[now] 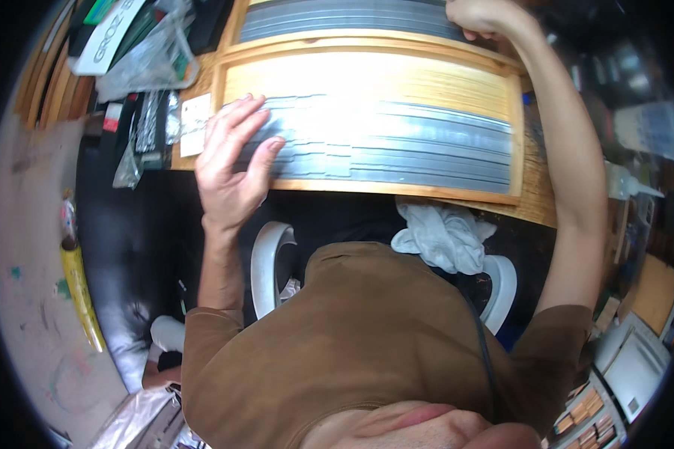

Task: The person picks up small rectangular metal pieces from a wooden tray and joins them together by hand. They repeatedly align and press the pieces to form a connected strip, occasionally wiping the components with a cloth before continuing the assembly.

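A shallow wooden tray (397,190) lies on the table in front of me, holding rows of thin grey metal strips (427,150). Over its left end my left hand (231,168) is open, fingers apart, beside the strips' ends; whether it touches them I cannot tell. Beyond it sits a second wooden tray (307,39) with similar grey metal strips (352,19), cut off by the upper edge. My right hand (487,16) reaches to that far tray's right end with fingers curled in. What they hold, if anything, is hidden.
Clear plastic bags (150,63) and dark boxes crowd the table's left side, near a white card (195,123). A white cloth (445,236) hangs by the front edge, close to a white chair arm (500,288). Right of the table stands a clear plastic container (650,131).
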A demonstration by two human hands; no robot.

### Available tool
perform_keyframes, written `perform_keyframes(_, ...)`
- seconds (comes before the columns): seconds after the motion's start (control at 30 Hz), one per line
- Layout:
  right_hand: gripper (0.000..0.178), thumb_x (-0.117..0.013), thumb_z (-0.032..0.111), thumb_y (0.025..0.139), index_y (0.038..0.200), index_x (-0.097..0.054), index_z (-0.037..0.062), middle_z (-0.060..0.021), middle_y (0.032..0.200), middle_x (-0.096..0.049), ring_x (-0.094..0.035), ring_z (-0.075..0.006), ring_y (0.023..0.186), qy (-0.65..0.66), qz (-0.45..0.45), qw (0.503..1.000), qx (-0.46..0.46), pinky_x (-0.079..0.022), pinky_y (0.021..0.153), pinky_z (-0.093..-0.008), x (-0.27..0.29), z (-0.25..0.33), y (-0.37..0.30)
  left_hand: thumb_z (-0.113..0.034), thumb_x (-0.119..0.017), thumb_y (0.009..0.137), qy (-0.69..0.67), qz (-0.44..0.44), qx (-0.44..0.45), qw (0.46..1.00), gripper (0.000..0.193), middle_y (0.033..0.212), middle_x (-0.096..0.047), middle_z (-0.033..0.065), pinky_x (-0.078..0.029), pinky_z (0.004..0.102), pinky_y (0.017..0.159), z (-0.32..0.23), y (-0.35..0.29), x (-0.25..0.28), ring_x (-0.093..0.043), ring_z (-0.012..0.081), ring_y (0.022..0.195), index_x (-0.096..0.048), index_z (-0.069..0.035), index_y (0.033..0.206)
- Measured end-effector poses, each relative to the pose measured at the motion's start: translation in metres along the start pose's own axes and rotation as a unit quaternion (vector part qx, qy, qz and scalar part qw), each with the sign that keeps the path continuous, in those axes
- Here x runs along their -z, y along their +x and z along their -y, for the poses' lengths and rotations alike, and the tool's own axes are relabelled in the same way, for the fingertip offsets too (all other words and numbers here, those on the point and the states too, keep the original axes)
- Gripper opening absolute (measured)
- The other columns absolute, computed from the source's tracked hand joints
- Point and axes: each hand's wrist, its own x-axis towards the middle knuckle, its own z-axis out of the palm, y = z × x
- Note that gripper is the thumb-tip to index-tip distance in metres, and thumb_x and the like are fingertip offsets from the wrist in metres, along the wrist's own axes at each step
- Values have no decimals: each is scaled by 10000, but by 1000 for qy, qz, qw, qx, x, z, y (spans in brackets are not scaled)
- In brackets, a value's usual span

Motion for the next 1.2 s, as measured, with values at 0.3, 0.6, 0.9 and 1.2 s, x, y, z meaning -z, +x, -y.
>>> perform_keyframes(0.3, 312, -501, 246, 971, 846, -678, 22, -179, 776, -700, -671, -316, 716, 135, -129, 928, 323, -524, 673, -446, -40, 102, -17, -36, -859, 774, -38, -47, -89, 994, 225, 863, -735, 135, -565, 384, 814, 3, -23, -10, -705, 275, 819, -767, 17, 972)
perform_keyframes(0.6, 158, -599, 97, 975, 1081, -669, 4, -184, 980, -640, -635, -349, 954, 39, -268, 828, 491, -516, 882, -434, -121, 65, -92, -125, -849, 792, -40, 10, -147, 988, 312, 1021, -742, 96, -561, 378, 779, -35, -47, -42, -693, 283, 898, -745, -20, 1067)
perform_keyframes(0.9, 209, -686, 203, 980, 961, -705, -4, -121, 862, -668, -630, -245, 805, 131, -209, 877, 413, -517, 755, -376, -134, 76, -89, -121, -839, 805, 1, 2, -161, 987, 299, 995, -728, 83, -538, 354, 721, -30, -48, -49, -662, 250, 825, -737, -32, 1072)
perform_keyframes(1.2, 240, -737, 280, 975, 884, -733, 58, 3, 708, -657, -575, -54, 664, 293, 73, 885, 355, -482, 634, -245, -107, 76, -59, -89, -814, 839, -70, -9, -117, 991, 232, 996, -727, 111, -556, 326, 698, -30, -48, -49, -692, 223, 844, -740, -5, 1042)
